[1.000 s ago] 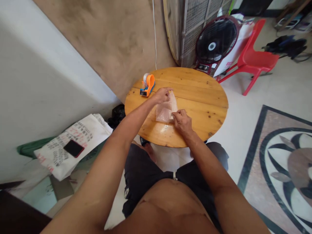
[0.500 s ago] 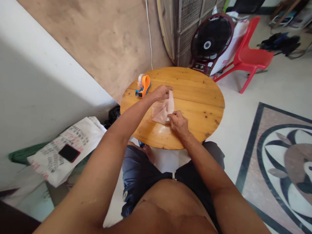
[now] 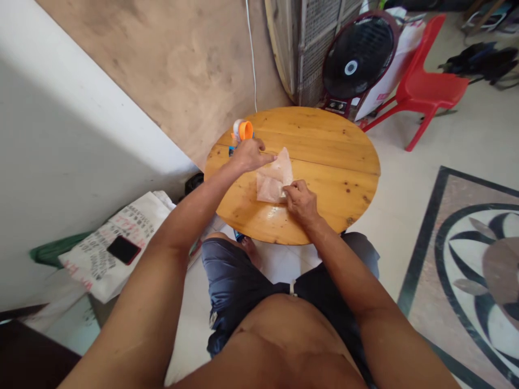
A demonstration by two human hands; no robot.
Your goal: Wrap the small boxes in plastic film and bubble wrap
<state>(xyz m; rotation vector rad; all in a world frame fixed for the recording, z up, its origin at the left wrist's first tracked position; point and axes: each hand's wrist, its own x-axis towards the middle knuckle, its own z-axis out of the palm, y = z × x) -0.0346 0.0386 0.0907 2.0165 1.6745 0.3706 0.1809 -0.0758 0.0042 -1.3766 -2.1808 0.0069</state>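
A thin, translucent pinkish plastic sheet or bag point(image 3: 275, 178) lies flat on the round wooden table point(image 3: 332, 156). My left hand point(image 3: 249, 155) rests over its upper left corner, fingers bunched and pointing right, touching the sheet's edge. My right hand point(image 3: 299, 199) is curled and pinches the sheet's lower right corner against the tabletop. An orange and blue tape dispenser point(image 3: 241, 132) stands just behind my left hand at the table's far left edge.
A black floor fan point(image 3: 357, 56) and a red plastic chair point(image 3: 430, 89) stand beyond the table. A white printed sack point(image 3: 121, 237) with a dark phone point(image 3: 124, 249) on it lies on the floor at left. A wall runs along the left.
My left hand has lowered the raised end of the sheet, which now lies flat on the table. The right hand has stayed at the sheet's lower corner.
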